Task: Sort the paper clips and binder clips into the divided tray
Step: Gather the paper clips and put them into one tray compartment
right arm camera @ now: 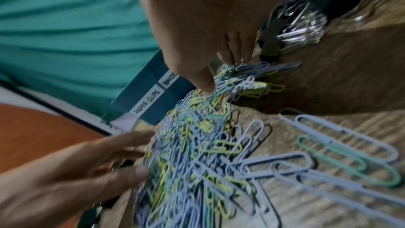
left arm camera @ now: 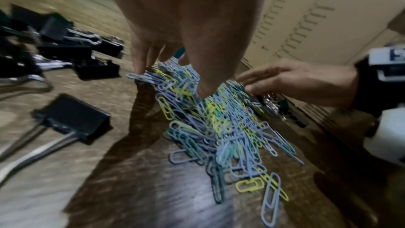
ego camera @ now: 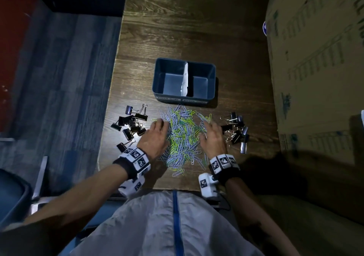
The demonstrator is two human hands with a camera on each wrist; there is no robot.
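Note:
A heap of blue, yellow and green paper clips (ego camera: 183, 135) lies on the wooden table in front of the blue divided tray (ego camera: 163, 95). Both tray compartments are empty, split by a white paper divider (ego camera: 185, 80). My left hand (ego camera: 155, 135) presses its straight fingers against the heap's left side (left arm camera: 219, 127). On the heap's right side my right hand (ego camera: 213, 137) does the same with its fingers down in the clips (right arm camera: 197, 136). Black binder clips lie in two groups, one left (ego camera: 130, 125) and one right (ego camera: 236, 131) of the heap.
A big cardboard box (ego camera: 315, 68) stands along the table's right side, close to the right binder clips. The table's left edge (ego camera: 110, 102) drops to blue carpet. The tray's front wall carries two labels (right arm camera: 146, 105). A chair (ego camera: 11, 194) is at lower left.

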